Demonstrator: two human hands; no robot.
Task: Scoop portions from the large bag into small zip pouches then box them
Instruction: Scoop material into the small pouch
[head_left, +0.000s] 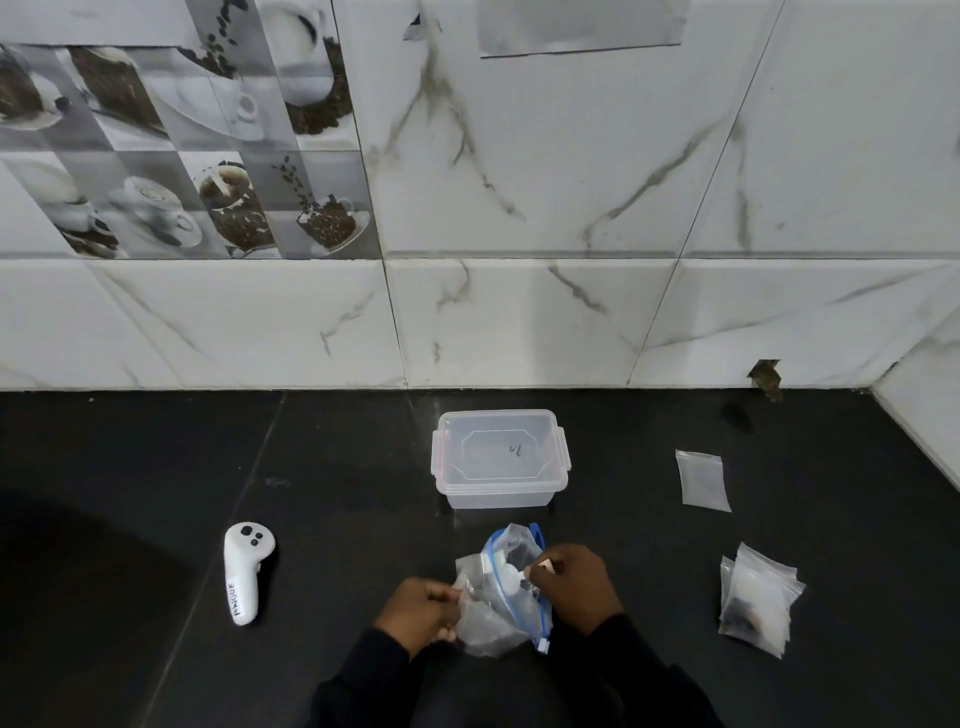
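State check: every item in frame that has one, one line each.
Large clear bag with blue zip: open, held by both hands.
Left hand: pinching the bag's edge.
Right hand: grip on a small white scoop at the bag's mouth.
Clear plastic box: lid on.
Single small zip pouch: flat, empty.
Stack of pouches: lying untouched.

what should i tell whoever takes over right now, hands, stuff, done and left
Left hand grips the large bag by its near-left side.
Right hand pinches a white scoop at the bag's blue zip mouth.
Clear lidded box sits behind the bag, lid on.
One empty zip pouch lies flat to the right; a stack of pouches lies nearer, one seemingly holding dark contents.
White controller lies to the left.
Left: fill pouches, open box, load it.
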